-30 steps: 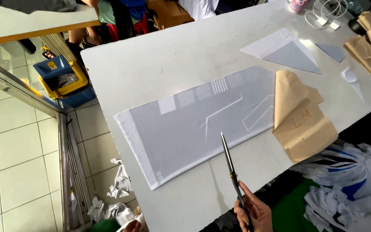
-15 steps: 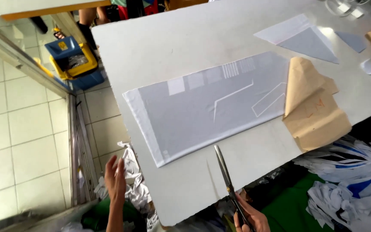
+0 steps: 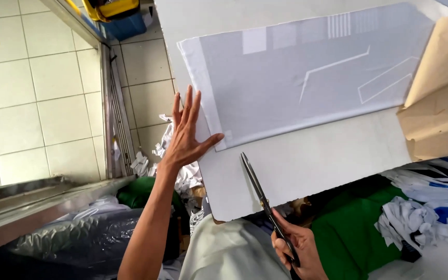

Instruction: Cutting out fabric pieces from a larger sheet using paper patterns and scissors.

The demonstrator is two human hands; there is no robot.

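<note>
One pair of long dark steel scissors [image 3: 257,192], handles gripped in the closed right hand [image 3: 297,248], blades pressed together, tip pointing up the white table [image 3: 307,166] toward one grey printed fabric panel [image 3: 307,72] lying flat just beyond. One left hand [image 3: 185,135], fingers spread, holding nothing, hovers at that panel's near corner. One tan paper pattern piece [image 3: 442,98] overlaps the panel's far right end.
</note>
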